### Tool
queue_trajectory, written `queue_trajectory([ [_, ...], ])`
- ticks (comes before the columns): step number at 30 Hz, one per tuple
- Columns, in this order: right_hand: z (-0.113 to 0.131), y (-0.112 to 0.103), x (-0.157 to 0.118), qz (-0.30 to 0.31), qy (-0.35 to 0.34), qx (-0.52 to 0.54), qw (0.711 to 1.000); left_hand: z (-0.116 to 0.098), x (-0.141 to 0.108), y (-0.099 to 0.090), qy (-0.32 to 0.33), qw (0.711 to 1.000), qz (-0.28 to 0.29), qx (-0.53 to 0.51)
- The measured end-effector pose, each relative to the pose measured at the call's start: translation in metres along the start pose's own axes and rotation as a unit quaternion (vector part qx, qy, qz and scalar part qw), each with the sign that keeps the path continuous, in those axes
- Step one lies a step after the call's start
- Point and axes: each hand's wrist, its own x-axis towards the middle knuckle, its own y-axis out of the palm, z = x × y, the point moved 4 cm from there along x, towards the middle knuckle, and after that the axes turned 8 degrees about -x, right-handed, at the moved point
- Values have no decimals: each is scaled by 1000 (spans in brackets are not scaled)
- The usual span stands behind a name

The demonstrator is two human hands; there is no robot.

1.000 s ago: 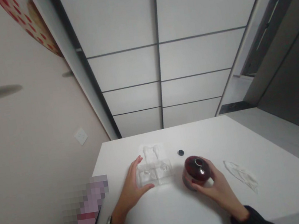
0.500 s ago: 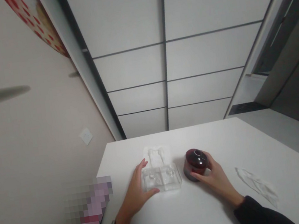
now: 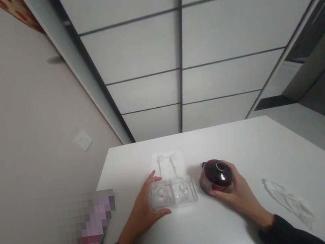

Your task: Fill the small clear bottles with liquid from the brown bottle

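My left hand [image 3: 142,204] is wrapped round the left end of a clear plastic box [image 3: 173,193], thumb on the near side and fingers on the far side. The box has two compartments with round shapes in them and rests on the white table. Just to its right, my right hand [image 3: 233,187] grips a small dark red lidded pot [image 3: 218,175] from its right side. A ring-shaped knob tops the glossy lid, and a small dark handle juts out at the back left. The pot seems to stand on the table, tilted slightly or not, I cannot tell.
Behind the box, two pale long-stemmed items [image 3: 168,166] lie on a white sheet. A crumpled clear plastic wrapper [image 3: 289,203] lies at the right of the table [image 3: 197,235]. A blurred-out pinkish object [image 3: 90,230] is at the left edge. White panelled doors stand beyond.
My left hand has closed in on the clear box, which sits slightly further left and deeper in the grasp. The pot has turned, showing its handle. My view has tilted down.
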Motion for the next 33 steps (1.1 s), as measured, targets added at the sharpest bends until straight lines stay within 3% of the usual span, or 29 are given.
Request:
queue_trajectory([
  [6,1,-3,-4,-9,19,2,1000,4,0,5,-6,999,-2,-36],
  [11,4,-3,-5,-8,21,-19,1000,1,-2,-2,28,995,-39,-83],
  [13,4,-4,-5,-29,18,-28,999,0,-4,-9,40,991,-77,-98],
  [18,-1,-2,-6,-45,23,-46,998,12,-6,-33,29,967,-241,-75],
  [20,-3,-2,-5,-48,23,-41,998,18,-4,-38,26,959,-276,-65],
  [27,8,-3,3,-5,11,-2,1000,16,5,-31,54,960,-265,-65],
  [33,13,-3,8,5,-9,31,999,14,11,-27,103,968,-224,-48],
])
